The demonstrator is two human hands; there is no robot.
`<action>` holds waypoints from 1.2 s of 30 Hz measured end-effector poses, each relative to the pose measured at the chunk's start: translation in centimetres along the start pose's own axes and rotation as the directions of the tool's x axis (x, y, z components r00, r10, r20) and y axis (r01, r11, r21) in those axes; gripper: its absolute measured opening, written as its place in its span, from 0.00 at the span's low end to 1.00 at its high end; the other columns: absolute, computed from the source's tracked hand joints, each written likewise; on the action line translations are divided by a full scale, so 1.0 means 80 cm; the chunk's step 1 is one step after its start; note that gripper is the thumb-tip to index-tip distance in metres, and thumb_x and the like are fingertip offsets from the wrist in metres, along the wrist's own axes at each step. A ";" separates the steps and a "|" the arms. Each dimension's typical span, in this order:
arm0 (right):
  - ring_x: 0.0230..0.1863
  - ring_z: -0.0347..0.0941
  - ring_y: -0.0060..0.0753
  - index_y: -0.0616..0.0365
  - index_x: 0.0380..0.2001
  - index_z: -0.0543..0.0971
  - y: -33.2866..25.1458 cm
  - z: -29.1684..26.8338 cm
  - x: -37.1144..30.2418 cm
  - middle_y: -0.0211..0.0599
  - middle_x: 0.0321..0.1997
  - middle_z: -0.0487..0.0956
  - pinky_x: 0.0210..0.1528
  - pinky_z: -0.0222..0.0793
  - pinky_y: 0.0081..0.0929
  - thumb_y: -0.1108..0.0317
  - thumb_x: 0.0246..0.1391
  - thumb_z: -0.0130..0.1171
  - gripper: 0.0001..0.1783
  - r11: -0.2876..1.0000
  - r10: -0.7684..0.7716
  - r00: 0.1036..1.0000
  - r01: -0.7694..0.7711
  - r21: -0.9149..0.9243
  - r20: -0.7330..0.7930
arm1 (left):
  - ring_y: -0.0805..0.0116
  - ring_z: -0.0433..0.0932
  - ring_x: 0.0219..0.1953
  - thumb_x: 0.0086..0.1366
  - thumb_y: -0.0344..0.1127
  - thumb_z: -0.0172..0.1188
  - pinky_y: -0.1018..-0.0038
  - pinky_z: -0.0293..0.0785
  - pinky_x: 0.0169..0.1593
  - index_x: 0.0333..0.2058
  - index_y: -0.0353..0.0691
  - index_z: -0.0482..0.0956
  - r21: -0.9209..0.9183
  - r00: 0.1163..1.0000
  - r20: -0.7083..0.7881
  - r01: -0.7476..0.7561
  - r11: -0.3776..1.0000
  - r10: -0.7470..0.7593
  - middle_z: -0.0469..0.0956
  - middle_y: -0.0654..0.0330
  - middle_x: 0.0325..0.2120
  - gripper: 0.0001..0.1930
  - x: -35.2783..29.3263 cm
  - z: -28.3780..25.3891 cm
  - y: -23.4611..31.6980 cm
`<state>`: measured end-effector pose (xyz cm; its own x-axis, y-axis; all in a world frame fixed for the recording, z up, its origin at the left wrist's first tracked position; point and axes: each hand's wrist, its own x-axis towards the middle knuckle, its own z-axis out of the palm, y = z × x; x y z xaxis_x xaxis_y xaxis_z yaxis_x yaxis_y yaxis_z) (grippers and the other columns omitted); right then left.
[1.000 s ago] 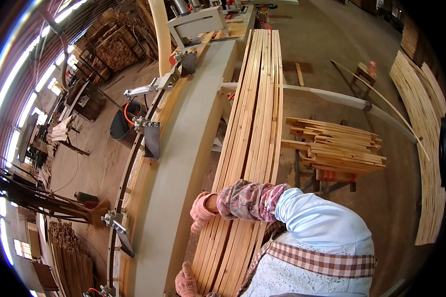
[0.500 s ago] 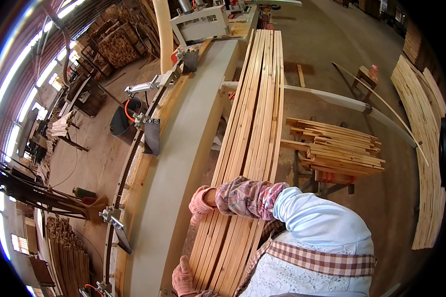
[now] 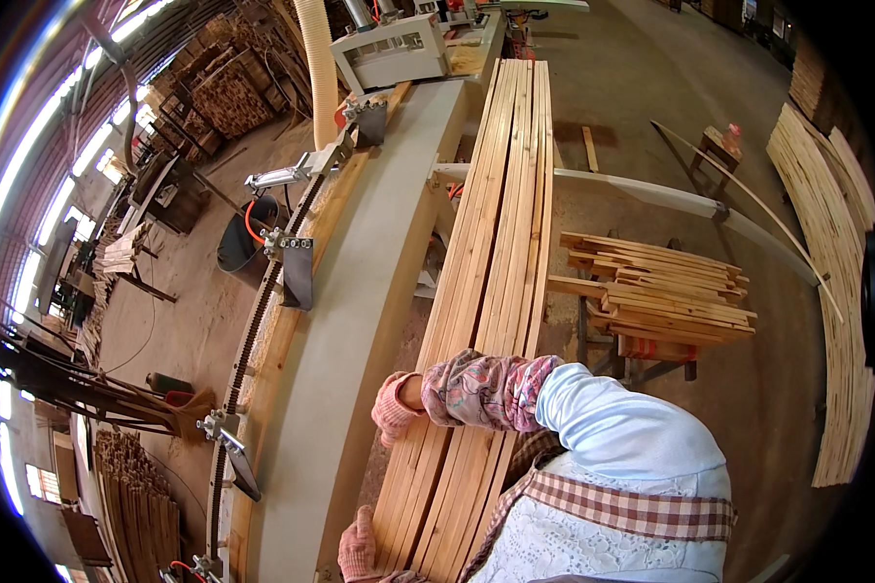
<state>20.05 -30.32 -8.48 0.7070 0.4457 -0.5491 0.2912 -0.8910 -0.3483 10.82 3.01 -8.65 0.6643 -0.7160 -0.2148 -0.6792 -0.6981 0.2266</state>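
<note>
A long bundle of narrow wooden strips runs from in front of me toward the far end, lying parallel to the machine bed. My right hand, in a pink knit glove, reaches across the bundle and curls over its left edge. Nearer to me, at the same edge, my left hand is gloved too and grips the side of the strips, thumb up. The undersides of both hands are hidden. A patterned sleeve covers my right forearm.
Left of the bundle runs a long grey machine bed with a toothed rail and metal stops. Short boards lie stacked on a stand at right. Farther right is a pile of long strips. A black bin stands beyond the rail.
Both hands keep their places on the strips, with only slight shifts. The far end of the bundle has moved a little to the left.
</note>
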 end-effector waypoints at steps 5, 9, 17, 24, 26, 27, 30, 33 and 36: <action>0.52 0.80 0.46 0.50 0.50 0.84 -0.009 -0.001 0.009 0.40 0.49 0.85 0.51 0.74 0.56 0.48 0.55 0.55 0.25 0.999 -0.020 0.998 0.021 -0.028 0.051 | 0.48 0.81 0.35 0.55 0.36 0.65 0.55 0.77 0.35 0.57 0.47 0.69 0.221 0.990 -0.107 0.113 0.969 -0.091 0.80 0.53 0.35 0.29 -0.015 0.030 -0.018; 0.50 0.81 0.40 0.40 0.48 0.85 -0.014 -0.009 0.002 0.30 0.47 0.85 0.47 0.78 0.54 0.52 0.54 0.58 0.19 0.993 -0.098 0.993 0.094 -0.074 -0.059 | 0.47 0.81 0.40 0.63 0.59 0.52 0.58 0.75 0.45 0.43 0.44 0.83 -0.145 0.870 -0.084 0.471 0.870 -0.485 0.83 0.48 0.33 0.25 0.024 -0.011 0.030; 0.53 0.80 0.39 0.37 0.52 0.81 -0.021 -0.007 0.010 0.30 0.49 0.84 0.53 0.76 0.50 0.42 0.63 0.52 0.22 0.990 -0.114 0.976 0.126 0.054 -0.183 | 0.52 0.83 0.36 0.65 0.66 0.54 0.62 0.76 0.44 0.35 0.42 0.86 -0.351 0.682 -0.198 0.622 0.700 -0.704 0.85 0.51 0.29 0.30 0.024 -0.013 0.031; 0.65 0.69 0.40 0.39 0.68 0.67 -0.032 -0.004 -0.002 0.36 0.65 0.74 0.64 0.66 0.43 0.34 0.65 0.45 0.36 0.931 -0.359 0.824 0.286 -0.225 -0.438 | 0.53 0.77 0.54 0.52 0.61 0.71 0.61 0.74 0.55 0.63 0.51 0.70 0.006 0.676 -0.418 0.670 0.743 -0.606 0.78 0.53 0.52 0.42 0.031 0.003 0.035; 0.64 0.71 0.41 0.39 0.68 0.68 -0.040 -0.013 -0.004 0.37 0.63 0.76 0.64 0.64 0.43 0.32 0.65 0.41 0.36 0.969 -0.221 0.934 0.179 -0.167 -0.280 | 0.50 0.74 0.57 0.53 0.64 0.68 0.59 0.71 0.59 0.65 0.50 0.67 0.130 0.649 -0.562 0.681 0.721 -0.512 0.77 0.50 0.53 0.44 0.032 0.012 0.026; 0.63 0.71 0.41 0.39 0.67 0.68 -0.043 -0.015 -0.004 0.37 0.62 0.76 0.64 0.64 0.43 0.31 0.65 0.39 0.37 0.982 -0.148 0.970 0.121 -0.145 -0.194 | 0.50 0.73 0.58 0.54 0.66 0.66 0.59 0.70 0.60 0.65 0.50 0.68 0.018 0.645 -0.438 0.703 0.711 -0.626 0.77 0.50 0.54 0.44 0.030 0.013 0.020; 0.61 0.73 0.43 0.41 0.66 0.70 -0.039 -0.015 -0.006 0.38 0.59 0.79 0.62 0.66 0.45 0.29 0.65 0.34 0.39 0.987 -0.148 0.973 0.133 -0.092 -0.178 | 0.48 0.72 0.60 0.57 0.70 0.59 0.58 0.69 0.61 0.64 0.47 0.69 -0.169 0.627 -0.111 0.753 0.636 -0.771 0.77 0.48 0.55 0.44 0.031 0.006 0.013; 0.58 0.76 0.44 0.43 0.61 0.74 -0.043 -0.015 -0.010 0.39 0.54 0.81 0.56 0.72 0.46 0.29 0.65 0.35 0.38 0.984 -0.145 0.968 0.119 -0.129 -0.206 | 0.50 0.74 0.57 0.58 0.70 0.58 0.59 0.70 0.60 0.56 0.45 0.78 -0.121 0.638 -0.091 0.755 0.644 -0.765 0.78 0.50 0.53 0.38 0.031 0.002 0.012; 0.54 0.79 0.46 0.42 0.58 0.77 -0.044 -0.025 -0.012 0.39 0.49 0.83 0.51 0.76 0.47 0.31 0.66 0.34 0.36 0.988 -0.132 0.969 0.112 -0.105 -0.208 | 0.51 0.76 0.54 0.59 0.69 0.58 0.59 0.73 0.56 0.50 0.45 0.82 -0.089 0.640 -0.181 0.745 0.661 -0.746 0.79 0.52 0.52 0.35 0.030 -0.012 0.025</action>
<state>19.62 -27.78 -5.24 0.7807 0.5316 -0.3285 0.4345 -0.8396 -0.3260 11.31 -0.10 -7.82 0.9889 0.0636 -0.1344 0.0741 -0.9945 0.0745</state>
